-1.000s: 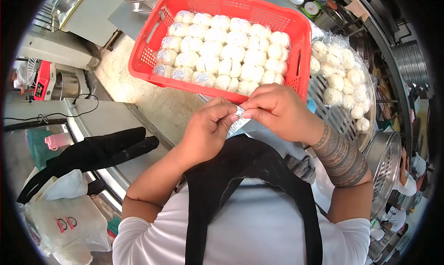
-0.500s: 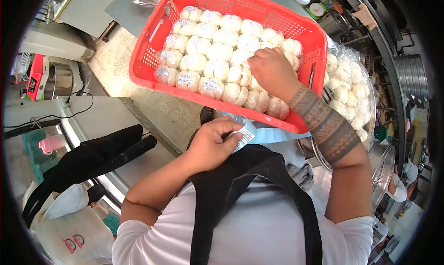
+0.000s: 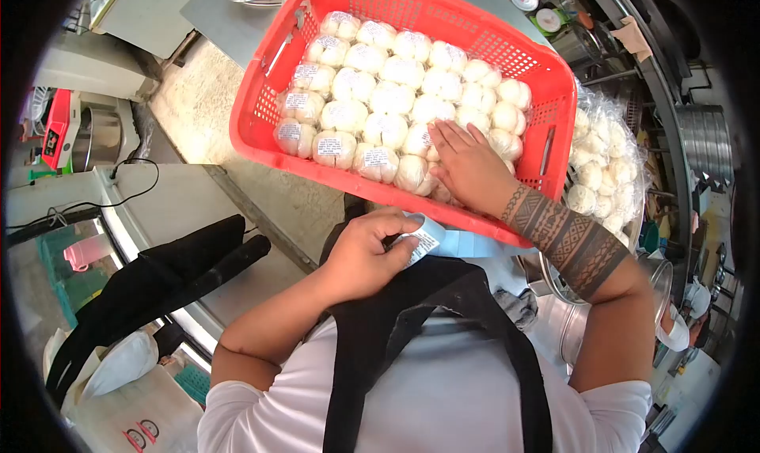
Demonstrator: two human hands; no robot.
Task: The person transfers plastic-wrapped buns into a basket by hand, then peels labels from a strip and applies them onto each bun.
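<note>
Rows of round white wrapped buns (image 3: 390,98) fill a red plastic basket (image 3: 243,109) in front of me. Printed white labels sit on many of them, most plainly along the left side. My right hand (image 3: 475,170) lies flat with fingers stretched over the buns in the front right part, touching them; what is under the palm is hidden. Near my chest, just below the basket's front edge, my left hand (image 3: 366,249) pinches a strip of labels (image 3: 430,233) between thumb and fingers. Its pale blue backing (image 3: 475,245) trails off to the right.
To the right, more white buns in clear plastic (image 3: 606,168) lie in a round metal tray. A black folding piece (image 3: 166,279) and a pink container (image 3: 87,251) are at the left. A red scale (image 3: 57,132) stands further back, beside a steel pot (image 3: 103,136).
My right hand has gone from curled fingers on a bun to lying flat, slightly nearer me. My left hand still holds the label strip. The basket appears slightly further right in view.
</note>
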